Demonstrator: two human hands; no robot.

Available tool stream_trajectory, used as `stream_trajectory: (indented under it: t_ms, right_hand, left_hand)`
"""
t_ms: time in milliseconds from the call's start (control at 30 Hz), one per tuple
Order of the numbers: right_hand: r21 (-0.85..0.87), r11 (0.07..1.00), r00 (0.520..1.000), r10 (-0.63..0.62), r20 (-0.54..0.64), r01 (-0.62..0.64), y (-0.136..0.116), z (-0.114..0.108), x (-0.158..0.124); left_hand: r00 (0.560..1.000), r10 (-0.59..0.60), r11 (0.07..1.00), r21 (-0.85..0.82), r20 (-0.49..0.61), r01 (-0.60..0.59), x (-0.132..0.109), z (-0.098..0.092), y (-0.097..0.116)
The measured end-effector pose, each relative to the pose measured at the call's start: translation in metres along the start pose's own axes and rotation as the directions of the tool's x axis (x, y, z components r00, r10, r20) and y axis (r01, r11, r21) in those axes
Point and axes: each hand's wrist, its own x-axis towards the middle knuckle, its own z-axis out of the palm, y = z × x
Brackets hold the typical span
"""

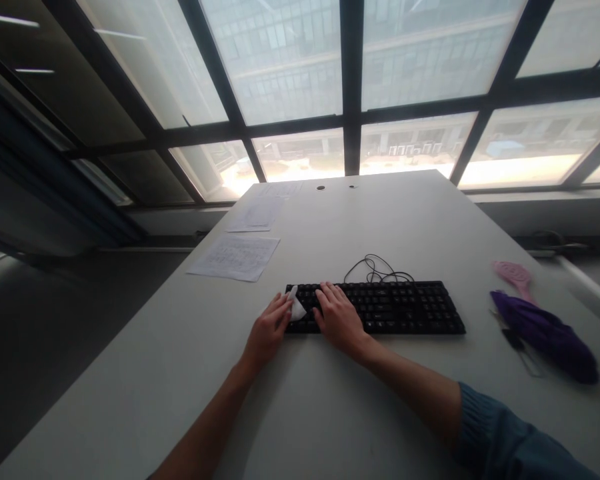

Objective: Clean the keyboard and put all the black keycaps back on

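A black keyboard (400, 308) lies on the white table, its thin cable (375, 267) loosely coiled behind it. At the keyboard's left end, my left hand (270, 323) pinches a crumpled white tissue (297, 308) that rests against the keys. My right hand (337, 317) lies on the keys just to the right of the tissue. Its fingers are stretched out and nothing shows in them. The keys under both hands are hidden.
Printed papers (237, 257) lie on the table's left side. Toward the right edge are a pink hairbrush (514, 272), a purple cloth bundle (547, 333) and a slim dark tool (515, 341), its kind unclear. Large windows (300, 60) stand beyond the table (380, 220).
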Motion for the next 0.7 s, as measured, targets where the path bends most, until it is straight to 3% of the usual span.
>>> stream_trajectory:
  t_ms: [167,400,700]
  right_hand:
    - [-0.007,1.0,1.0,0.001,-0.001,-0.001,0.001,0.0,0.0]
    - [-0.001,1.0,1.0,-0.004,-0.007,0.004,0.0,0.0,0.0]
    - [-0.013,1.0,1.0,-0.009,-0.007,0.009,0.002,0.002,0.0]
  left_hand:
    - [0.998,-0.061,0.998,0.009,0.0,0.061,0.002,0.003,-0.001]
    - [0.98,0.168,0.984,-0.075,0.109,-0.16,0.0,0.001,0.006]
    - [0.933,0.298,0.954,-0.059,0.203,-0.293,0.0,-0.002,0.008]
